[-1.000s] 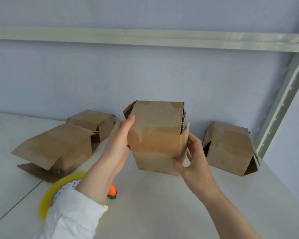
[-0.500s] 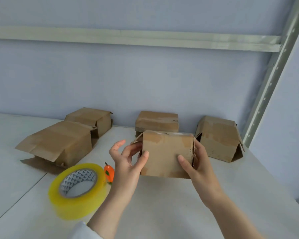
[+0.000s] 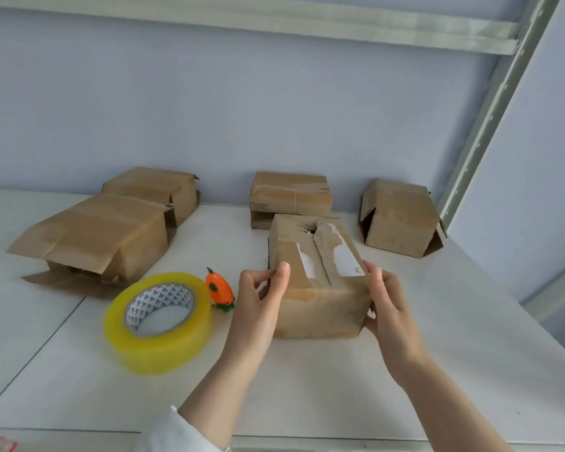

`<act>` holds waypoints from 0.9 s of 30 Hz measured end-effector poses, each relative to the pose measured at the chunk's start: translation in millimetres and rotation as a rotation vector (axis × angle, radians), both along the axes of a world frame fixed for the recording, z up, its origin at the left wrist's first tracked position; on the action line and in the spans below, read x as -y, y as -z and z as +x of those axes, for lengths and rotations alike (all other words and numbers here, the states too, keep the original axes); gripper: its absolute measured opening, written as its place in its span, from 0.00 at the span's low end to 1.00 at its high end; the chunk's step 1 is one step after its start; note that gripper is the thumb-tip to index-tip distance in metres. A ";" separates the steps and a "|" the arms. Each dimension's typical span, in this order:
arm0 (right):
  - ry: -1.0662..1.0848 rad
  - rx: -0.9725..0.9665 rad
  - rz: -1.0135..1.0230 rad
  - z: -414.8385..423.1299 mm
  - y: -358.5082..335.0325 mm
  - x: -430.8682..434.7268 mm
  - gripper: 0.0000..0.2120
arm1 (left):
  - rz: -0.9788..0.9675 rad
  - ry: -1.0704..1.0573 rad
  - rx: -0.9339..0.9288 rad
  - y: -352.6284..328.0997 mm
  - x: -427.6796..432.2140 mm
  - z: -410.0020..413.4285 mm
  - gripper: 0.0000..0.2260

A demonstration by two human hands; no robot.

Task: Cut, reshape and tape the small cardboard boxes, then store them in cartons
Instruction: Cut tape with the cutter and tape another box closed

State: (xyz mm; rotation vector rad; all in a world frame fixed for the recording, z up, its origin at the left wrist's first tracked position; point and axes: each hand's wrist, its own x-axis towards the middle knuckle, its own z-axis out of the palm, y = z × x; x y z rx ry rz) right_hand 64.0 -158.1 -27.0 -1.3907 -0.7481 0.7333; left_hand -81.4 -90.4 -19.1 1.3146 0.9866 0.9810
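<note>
A small brown cardboard box [image 3: 320,282] stands on the white table [image 3: 307,386], its torn top seam and white label scraps facing up. My left hand [image 3: 261,298] holds its left side, thumb curled over the top edge. My right hand [image 3: 385,305] grips its right near corner. A yellow roll of clear tape [image 3: 159,321] lies flat to the left. Beside the roll sits a small orange carrot-shaped cutter [image 3: 220,290].
Several other cardboard boxes stand toward the back wall: a large one with open flaps [image 3: 101,236] at left, one behind it [image 3: 154,187], one in the middle [image 3: 291,197] and one at right [image 3: 402,220]. A metal shelf upright [image 3: 490,112] rises at right.
The box was held up in the air and has come down onto the table, turned so its torn top faces up. Both hands stayed on it.
</note>
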 end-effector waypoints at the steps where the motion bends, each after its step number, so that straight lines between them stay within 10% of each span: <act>1: 0.011 -0.053 -0.038 -1.1 -2.9 0.4 0.19 | -0.035 -0.002 0.004 -1.6 -0.1 0.9 0.13; 10: 0.020 0.027 -0.197 7.4 -12.5 19.5 0.12 | -0.088 0.104 0.028 0.0 22.6 4.7 0.16; 19: 0.057 0.464 -0.272 14.0 -32.3 32.0 0.32 | 0.127 0.018 -0.206 -14.3 27.1 -10.5 0.28; 27: -0.079 0.932 0.132 -56.9 -63.6 3.3 0.24 | 0.565 -0.241 -1.143 7.4 -30.4 -86.2 0.21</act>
